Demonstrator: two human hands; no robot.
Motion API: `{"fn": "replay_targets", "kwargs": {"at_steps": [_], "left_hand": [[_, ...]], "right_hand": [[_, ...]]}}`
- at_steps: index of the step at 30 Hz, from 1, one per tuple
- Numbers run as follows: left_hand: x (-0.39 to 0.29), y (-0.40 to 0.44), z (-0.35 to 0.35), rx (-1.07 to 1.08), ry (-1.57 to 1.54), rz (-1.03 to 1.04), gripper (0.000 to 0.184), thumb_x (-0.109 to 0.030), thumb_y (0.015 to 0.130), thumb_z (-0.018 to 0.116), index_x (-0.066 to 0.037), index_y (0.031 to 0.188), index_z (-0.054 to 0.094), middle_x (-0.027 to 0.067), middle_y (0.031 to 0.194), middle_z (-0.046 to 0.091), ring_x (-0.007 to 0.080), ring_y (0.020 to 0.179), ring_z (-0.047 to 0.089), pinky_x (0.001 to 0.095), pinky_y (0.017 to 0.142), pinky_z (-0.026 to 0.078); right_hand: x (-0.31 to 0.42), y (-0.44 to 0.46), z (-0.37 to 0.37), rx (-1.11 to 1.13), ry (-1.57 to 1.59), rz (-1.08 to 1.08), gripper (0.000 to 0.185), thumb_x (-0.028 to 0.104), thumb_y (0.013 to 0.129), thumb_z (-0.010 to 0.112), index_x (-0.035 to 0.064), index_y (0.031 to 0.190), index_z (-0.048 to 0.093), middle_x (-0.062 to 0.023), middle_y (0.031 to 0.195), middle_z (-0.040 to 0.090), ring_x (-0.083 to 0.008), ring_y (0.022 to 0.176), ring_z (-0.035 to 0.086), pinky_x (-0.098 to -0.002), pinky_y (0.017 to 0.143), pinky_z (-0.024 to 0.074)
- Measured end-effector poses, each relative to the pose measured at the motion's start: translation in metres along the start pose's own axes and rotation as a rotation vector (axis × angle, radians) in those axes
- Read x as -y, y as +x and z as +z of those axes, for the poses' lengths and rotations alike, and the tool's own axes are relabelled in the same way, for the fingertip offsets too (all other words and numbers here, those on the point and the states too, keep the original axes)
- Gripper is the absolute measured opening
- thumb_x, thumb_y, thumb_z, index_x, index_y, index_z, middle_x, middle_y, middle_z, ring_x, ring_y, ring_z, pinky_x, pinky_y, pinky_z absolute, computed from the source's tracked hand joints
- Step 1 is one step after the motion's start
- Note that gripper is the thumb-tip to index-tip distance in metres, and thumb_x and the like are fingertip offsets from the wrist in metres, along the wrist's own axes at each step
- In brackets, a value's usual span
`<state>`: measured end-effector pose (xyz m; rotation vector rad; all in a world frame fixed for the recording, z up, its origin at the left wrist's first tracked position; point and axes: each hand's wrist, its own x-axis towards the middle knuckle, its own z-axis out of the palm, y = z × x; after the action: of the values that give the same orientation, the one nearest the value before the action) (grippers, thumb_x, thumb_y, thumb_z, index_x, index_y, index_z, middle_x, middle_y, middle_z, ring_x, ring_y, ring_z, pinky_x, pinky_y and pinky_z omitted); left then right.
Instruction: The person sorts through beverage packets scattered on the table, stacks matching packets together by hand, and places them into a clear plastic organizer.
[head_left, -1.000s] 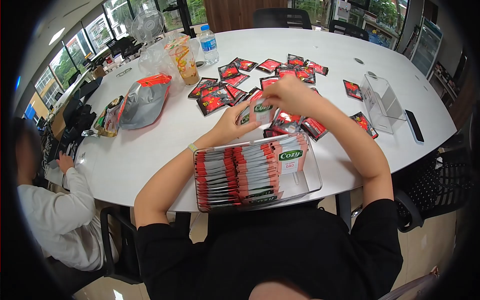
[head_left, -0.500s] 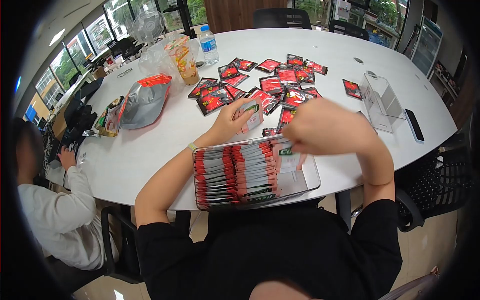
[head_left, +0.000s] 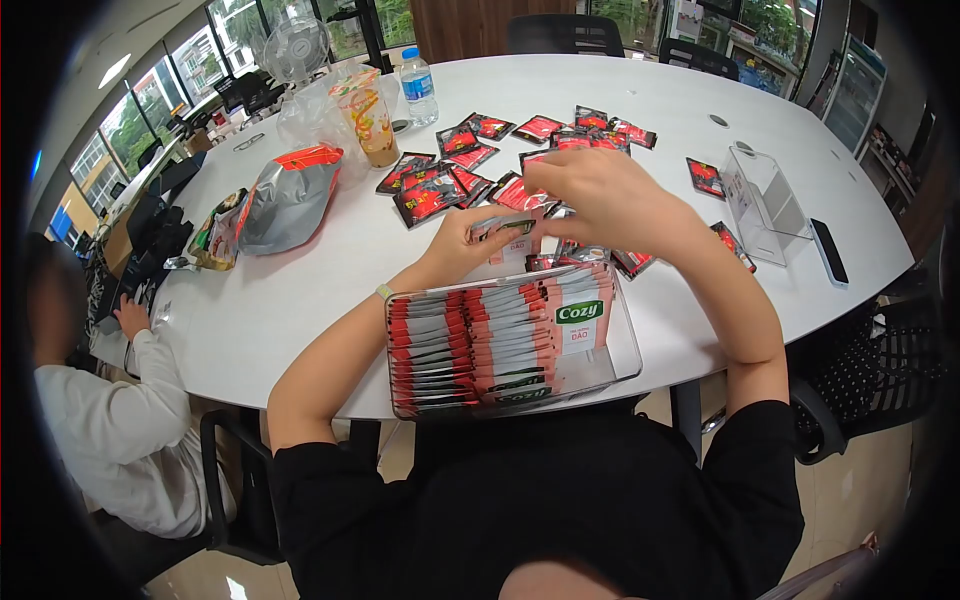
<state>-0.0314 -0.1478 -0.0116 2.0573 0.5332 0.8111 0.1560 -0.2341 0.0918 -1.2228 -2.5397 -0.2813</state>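
Note:
My left hand [head_left: 462, 243] grips pink Cozy sachets [head_left: 512, 246] just beyond the clear box. Over the same sachets, my right hand [head_left: 600, 195] has its fingers bent at their right edge, closed on a pink sachet. Near my body at the table's edge, the clear plastic box [head_left: 628, 350] holds rows of red and pink sachets standing on edge. One Cozy sachet [head_left: 579, 318] faces up at the right of the rows. Beyond my hands, red and black packets [head_left: 432, 196] lie scattered, some hidden under my right hand.
A water bottle [head_left: 418, 88], a drink cup [head_left: 366, 120] and a silver-red bag [head_left: 292, 200] stand at the left back. On the right are a clear acrylic holder [head_left: 765, 205] and a phone [head_left: 829, 252]. A person [head_left: 110, 430] sits at far left.
My right hand went from the sachets in my left hand to the right side of the box, then back up to them. My left hand stayed nearly in place.

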Motion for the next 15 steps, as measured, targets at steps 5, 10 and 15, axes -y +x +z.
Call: {"fn": "replay_targets", "kwargs": {"at_steps": [5, 10, 15], "left_hand": [[0.014, 0.003, 0.003, 0.003, -0.025, 0.069, 0.026, -0.018, 0.083, 0.061, -0.004, 0.105, 0.059, -0.0025, 0.064, 0.053, 0.0012, 0.052, 0.048, 0.0172, 0.043, 0.033], [0.014, -0.001, -0.006, 0.038, 0.043, -0.056, 0.030, -0.014, 0.085, 0.055, -0.004, 0.114, 0.052, -0.0032, 0.063, 0.053, -0.0006, 0.051, 0.045, 0.0176, 0.042, 0.032], [0.007, 0.000, -0.001, 0.011, -0.052, -0.090, 0.031, -0.014, 0.088, 0.052, -0.004, 0.117, 0.049, -0.0028, 0.062, 0.053, -0.0004, 0.050, 0.044, 0.0173, 0.042, 0.030]], "right_hand": [[-0.023, 0.012, 0.044, -0.133, 0.058, -0.073, 0.019, 0.021, 0.069, 0.068, 0.0061, 0.080, 0.061, -0.0075, 0.067, 0.061, -0.0260, 0.064, 0.060, -0.0364, 0.058, 0.0457], [-0.033, 0.009, 0.019, -0.040, -0.105, 0.133, 0.010, 0.016, 0.075, 0.062, 0.0066, 0.076, 0.062, -0.0088, 0.066, 0.062, -0.0267, 0.066, 0.062, -0.0375, 0.059, 0.0471], [-0.017, -0.020, -0.057, -0.131, 0.230, 0.075, 0.010, 0.013, 0.071, 0.068, 0.0048, 0.072, 0.061, -0.0072, 0.058, 0.060, -0.0203, 0.049, 0.056, -0.0286, 0.048, 0.0431]]}}
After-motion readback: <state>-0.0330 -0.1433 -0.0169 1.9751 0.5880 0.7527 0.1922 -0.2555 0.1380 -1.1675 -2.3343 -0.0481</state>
